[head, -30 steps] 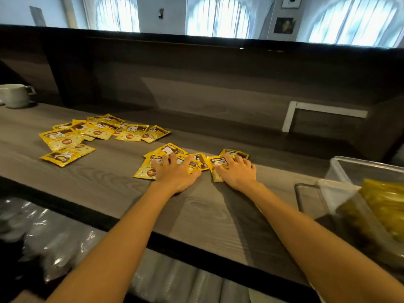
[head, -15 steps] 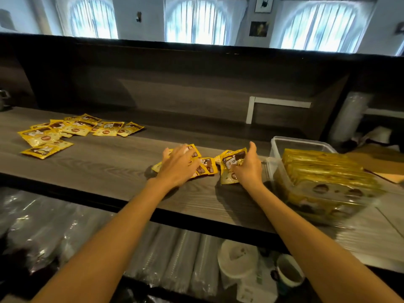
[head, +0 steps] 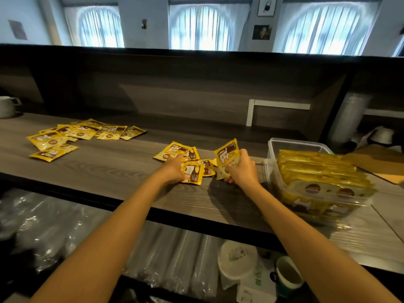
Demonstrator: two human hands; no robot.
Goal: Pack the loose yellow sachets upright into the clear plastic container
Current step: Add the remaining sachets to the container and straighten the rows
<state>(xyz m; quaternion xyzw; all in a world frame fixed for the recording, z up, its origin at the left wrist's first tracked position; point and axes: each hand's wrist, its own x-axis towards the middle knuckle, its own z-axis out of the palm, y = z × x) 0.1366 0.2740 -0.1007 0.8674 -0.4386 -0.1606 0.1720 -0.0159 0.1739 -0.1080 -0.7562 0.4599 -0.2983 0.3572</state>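
A clear plastic container [head: 273,147] stands at the right of the wooden counter, mostly filled with yellow sachets [head: 317,169] packed on edge. My right hand [head: 241,168] is shut on a small stack of sachets [head: 226,157], held upright just left of the container. My left hand [head: 175,169] grips a sachet [head: 193,172] at the edge of a small loose pile [head: 175,150] in the middle of the counter. A larger scatter of sachets [head: 72,136] lies flat far to the left.
A white mug [head: 6,106] stands at the far left. A raised dark back wall runs behind the counter [head: 109,167]. Brown cardboard [head: 380,162] lies right of the container. Below the counter's front edge are sleeves of plastic cups [head: 175,254] and paper cups [head: 288,276].
My hands went from pressing flat on the middle pile to gathering it. The right hand has lifted a stack upright near the container, and the left has closed on a sachet.
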